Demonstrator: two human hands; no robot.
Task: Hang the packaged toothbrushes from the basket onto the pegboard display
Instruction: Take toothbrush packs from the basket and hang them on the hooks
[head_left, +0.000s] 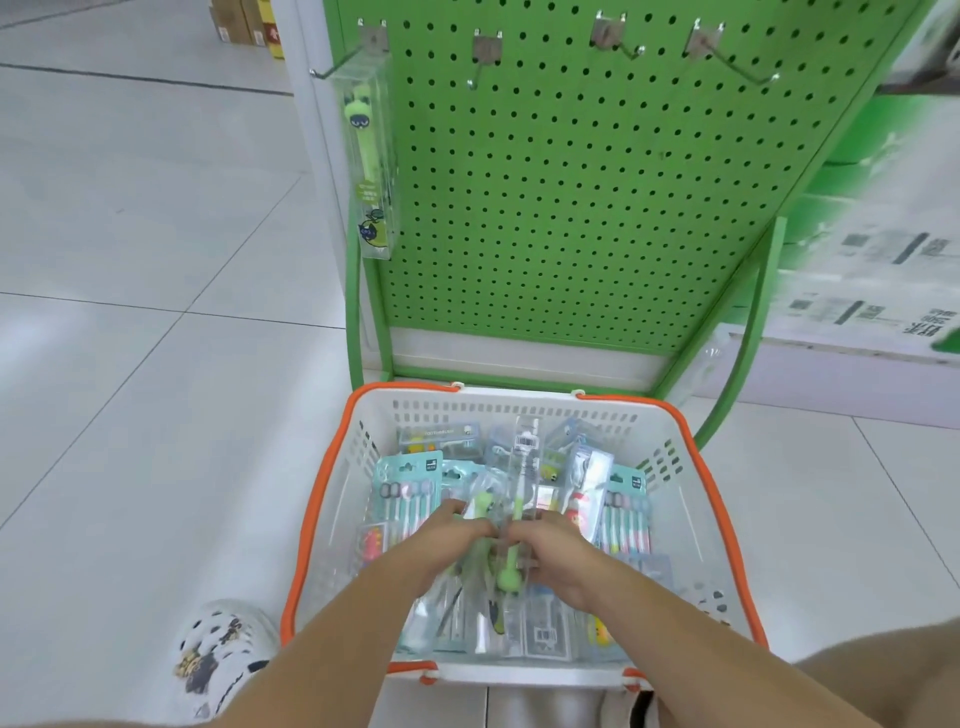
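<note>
Both hands down in the white basket (670, 457), near the middle. Left hand (451, 540) and right hand (550, 545) curled around clear toothbrush packs (511, 525), green brushes inside, packs between the palms. Probably light, stiff and slippery; best held near the top hole. One pack (369, 161) already hanging far left on the green pegboard (571, 208).

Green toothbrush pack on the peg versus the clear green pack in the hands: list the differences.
The hung pack dangles upright from the leftmost peg; the held pack lies slanted over the basket. Nothing touches the hung pack; the left hand and right hand grip the held pack. Both are clear cases holding green brushes.
</note>
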